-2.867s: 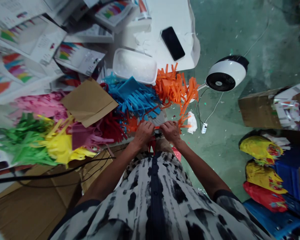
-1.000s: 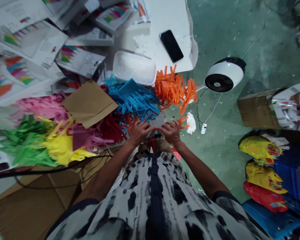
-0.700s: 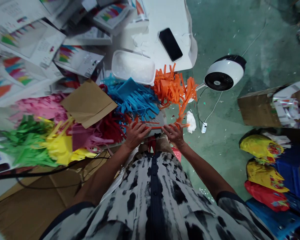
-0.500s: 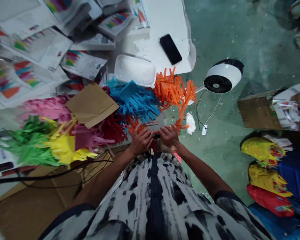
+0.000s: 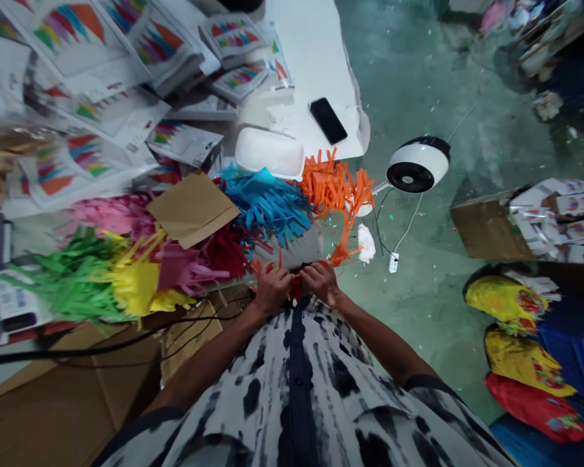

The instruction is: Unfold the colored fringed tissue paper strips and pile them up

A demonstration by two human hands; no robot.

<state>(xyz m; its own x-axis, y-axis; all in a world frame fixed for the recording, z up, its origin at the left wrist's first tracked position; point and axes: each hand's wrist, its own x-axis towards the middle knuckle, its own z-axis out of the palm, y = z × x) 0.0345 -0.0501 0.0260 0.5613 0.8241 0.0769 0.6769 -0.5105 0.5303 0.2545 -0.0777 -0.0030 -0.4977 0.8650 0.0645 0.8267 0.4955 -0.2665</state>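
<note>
At the table's near edge, close to my body, my left hand [image 5: 274, 287] and my right hand [image 5: 320, 281] pinch an orange fringed tassel [image 5: 343, 253] between them. Its loose strips stick out beyond the fingers on both sides. The middle of it is mostly hidden by my fingers, and a bit of red shows just below them. Ahead of my hands lie a heap of blue fringe [image 5: 270, 206] and a heap of orange fringe [image 5: 328, 185]. Dark red fringe [image 5: 230, 250] lies to the left of my left hand.
Pink, green [image 5: 73, 279] and yellow fringe [image 5: 133, 279] and a brown card [image 5: 192, 209] cover the left. Behind are printed packets [image 5: 107, 123], a white plastic tub [image 5: 268, 153] and a phone [image 5: 328, 120]. A white fan [image 5: 418, 163] and filled cartons [image 5: 489, 224] stand right.
Both hands have drawn closer together and a little nearer my body, with the orange tassel bunched between them. The whole view has shifted slightly.
</note>
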